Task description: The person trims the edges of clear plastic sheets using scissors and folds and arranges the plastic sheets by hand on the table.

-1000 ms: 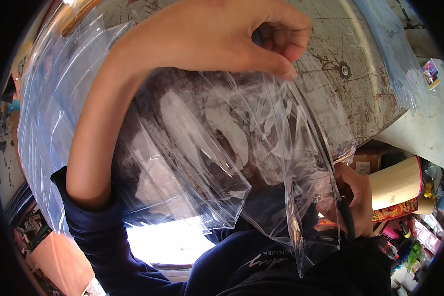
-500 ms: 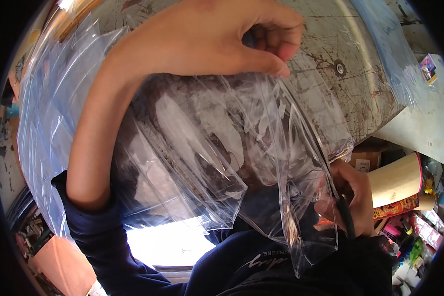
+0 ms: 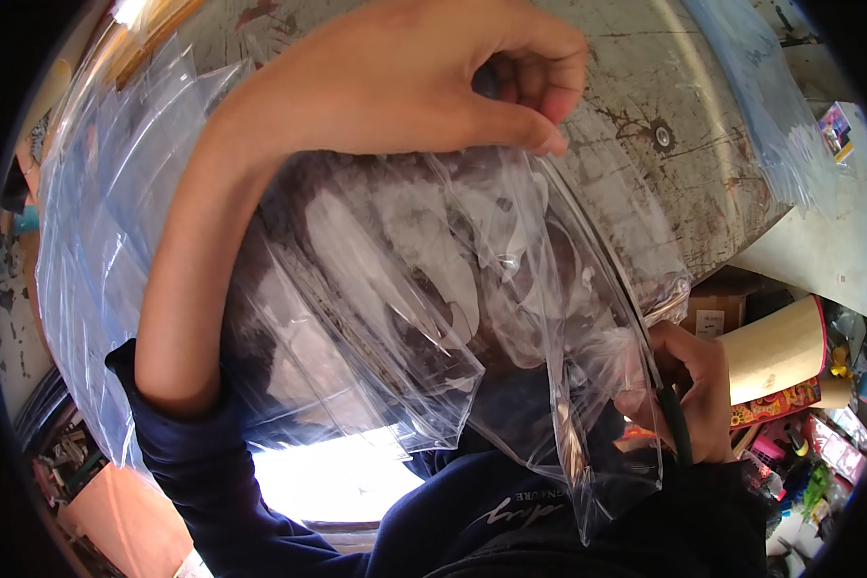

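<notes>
My left hand (image 3: 433, 82) reaches over the clear plastic sheeting (image 3: 385, 260), its thumb and forefinger pinched at the sheeting's upper edge. From near those fingertips a thin dark strip (image 3: 602, 246) runs down along the plastic to my right hand (image 3: 689, 385). My right hand is closed around the gathered plastic and the strip's thick black end, its fingers partly seen through the folds. The sheeting is creased and drapes toward my dark blue top, with a pointed fold hanging at the lower middle.
Beneath the plastic lies a scratched grey work surface (image 3: 636, 58). More clear plastic (image 3: 96, 241) is layered at the left, and a bluish sheet (image 3: 756, 96) hangs at the upper right. A cream roll (image 3: 775, 352), a cardboard box (image 3: 718, 308) and colourful clutter (image 3: 809, 472) are at the right.
My left hand has shifted slightly left in view, with the plastic's upper edge. The folds near the strip have changed shape a little. Both hands keep their hold.
</notes>
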A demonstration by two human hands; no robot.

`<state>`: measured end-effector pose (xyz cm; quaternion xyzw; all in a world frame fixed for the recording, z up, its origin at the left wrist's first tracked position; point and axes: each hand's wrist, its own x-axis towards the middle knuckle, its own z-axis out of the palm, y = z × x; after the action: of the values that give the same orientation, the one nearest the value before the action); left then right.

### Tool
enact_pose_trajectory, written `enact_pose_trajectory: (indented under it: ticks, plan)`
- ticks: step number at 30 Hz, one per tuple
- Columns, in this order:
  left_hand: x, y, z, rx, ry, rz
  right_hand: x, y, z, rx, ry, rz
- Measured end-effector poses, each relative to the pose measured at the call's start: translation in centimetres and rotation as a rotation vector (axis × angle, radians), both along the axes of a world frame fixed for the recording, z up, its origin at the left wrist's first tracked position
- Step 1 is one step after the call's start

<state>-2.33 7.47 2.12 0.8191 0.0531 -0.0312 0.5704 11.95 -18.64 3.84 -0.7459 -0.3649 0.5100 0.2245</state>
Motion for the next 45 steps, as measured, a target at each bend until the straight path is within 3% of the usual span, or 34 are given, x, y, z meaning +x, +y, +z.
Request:
enact_pose_trajectory:
  ticks: [1,3,7,9,12,15,16,19,20,27,29,31,35,40,44,45]
  plan:
    - [0.0,0.1,-0.1,-0.062,0.034,-0.015,0.0,-0.1,0.0,-0.001,0.021,-0.028]
    - [0.0,-0.4,-1.4,0.354,-0.226,0.041,0.1,-0.2,0.0,-0.002,0.051,-0.048]
    - [-0.2,-0.8,-1.8,0.352,-0.289,0.060,1.3,-0.7,0.7,-0.047,0.125,-0.135]
    - [-0.2,-1.2,-1.3,0.294,-0.150,0.096,2.2,-1.1,0.3,0.042,0.098,-0.152]
    - [-0.2,-1.2,-1.6,0.336,-0.278,0.041,4.5,-0.9,-0.2,0.238,-0.266,-0.186]
    - [0.0,-2.1,-1.2,0.358,-0.328,-0.031,6.1,0.7,-0.6,0.400,-0.413,-0.130]
    - [-0.1,-3.2,-0.5,0.542,-0.329,-0.021,6.9,1.1,-0.8,0.452,-0.581,0.005]
    - [0.3,-5.2,-0.3,0.538,-0.255,-0.061,6.9,3.3,-0.8,0.399,-0.527,-0.032]
    - [0.4,-5.6,-0.5,0.544,-0.285,-0.063,7.1,3.5,-1.1,0.374,-0.643,-0.014]
    - [0.5,-6.3,0.5,0.634,-0.301,-0.017,5.8,4.0,-2.4,0.551,-0.749,-0.033]
    - [0.4,-6.8,1.3,0.699,-0.214,-0.017,5.8,3.9,-2.2,0.541,-0.811,0.018]
    - [0.1,-7.6,1.6,0.767,-0.205,0.043,5.3,3.9,-1.6,0.466,-1.052,0.137]
    - [-1.2,-10.9,0.7,0.901,-0.250,0.175,5.2,4.3,-1.0,0.435,-1.111,0.256]
    - [-4.3,-15.9,1.7,0.875,-0.152,0.181,4.4,4.6,-0.5,0.388,-1.270,0.330]
    - [-6.1,-18.1,1.2,0.912,-0.053,0.271,4.0,5.6,0.3,0.635,-1.183,0.397]
    - [-6.3,-18.4,0.9,0.924,-0.051,0.319,3.9,6.0,0.3,0.791,-0.966,0.562]
